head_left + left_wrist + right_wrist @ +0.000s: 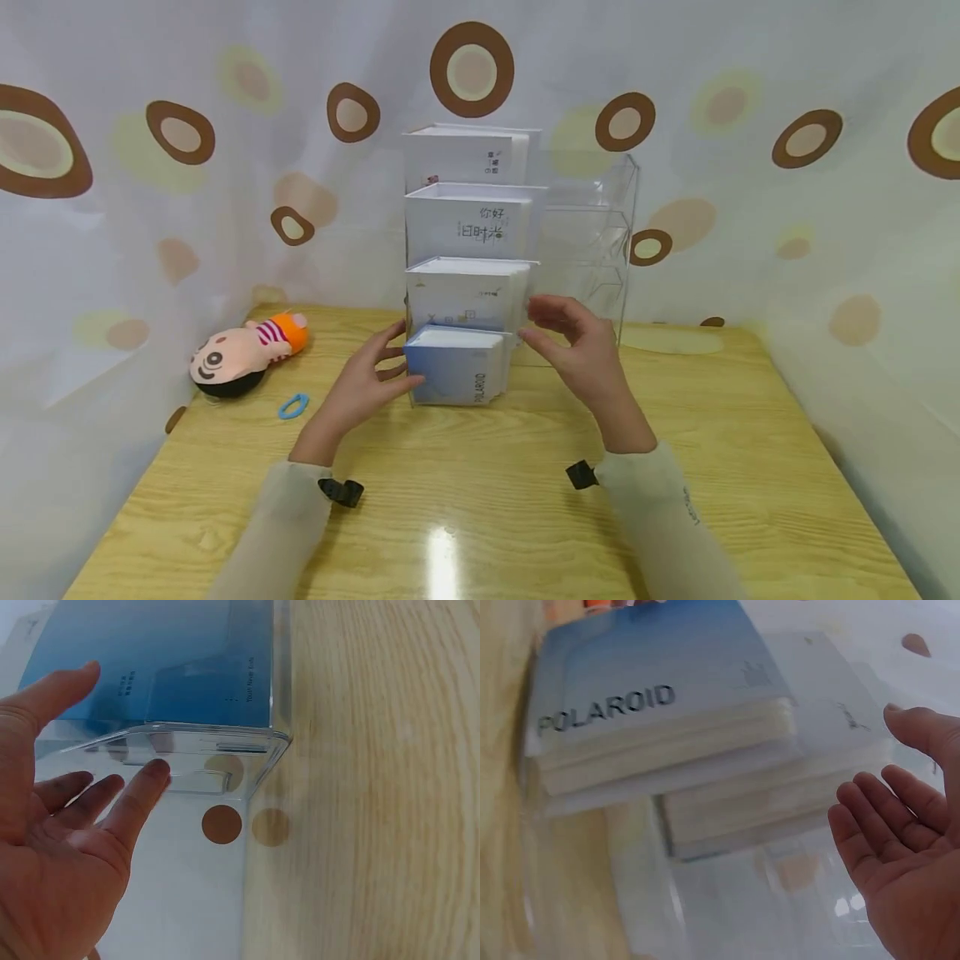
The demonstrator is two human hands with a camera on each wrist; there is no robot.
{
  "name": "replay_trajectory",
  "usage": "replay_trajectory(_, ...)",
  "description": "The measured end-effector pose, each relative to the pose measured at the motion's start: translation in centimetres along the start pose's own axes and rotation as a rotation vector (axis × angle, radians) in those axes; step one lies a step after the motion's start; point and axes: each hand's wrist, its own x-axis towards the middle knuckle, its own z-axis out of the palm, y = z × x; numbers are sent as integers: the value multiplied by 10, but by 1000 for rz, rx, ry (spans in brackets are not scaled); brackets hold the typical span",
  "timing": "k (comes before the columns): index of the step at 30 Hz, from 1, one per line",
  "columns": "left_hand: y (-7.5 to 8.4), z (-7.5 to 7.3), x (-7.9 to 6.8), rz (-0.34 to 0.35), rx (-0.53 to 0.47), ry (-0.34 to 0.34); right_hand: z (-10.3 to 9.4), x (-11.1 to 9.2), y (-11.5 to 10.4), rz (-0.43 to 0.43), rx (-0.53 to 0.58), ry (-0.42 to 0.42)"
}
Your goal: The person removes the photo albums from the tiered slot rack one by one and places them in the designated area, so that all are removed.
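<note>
A clear acrylic tiered rack stands against the back curtain, its left half filled with thick albums. The lowest is a blue-and-white album printed POLAROID. My left hand is at the rack's left side, its thumb by the blue album's front; in the left wrist view its loosely spread fingers lie close to the rack's clear edge. On the other side, my right hand is held beside the albums' page edges with nothing in it. In the right wrist view its fingers are extended near a white album.
Above the blue album rise a white album, another white album and the top white album. A plush doll and a blue ring-shaped item lie on the wooden table at left. Dotted curtains surround the table.
</note>
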Motion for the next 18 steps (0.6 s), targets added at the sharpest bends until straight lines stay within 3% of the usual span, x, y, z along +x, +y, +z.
replay_trajectory(11, -6, -2, -2, -86, 85, -47, 34, -4, 16, 168, 13, -77)
replay_trajectory(18, -8, -3, -2, -109, 74, -39, 44, -10, 18, 192, 18, -68)
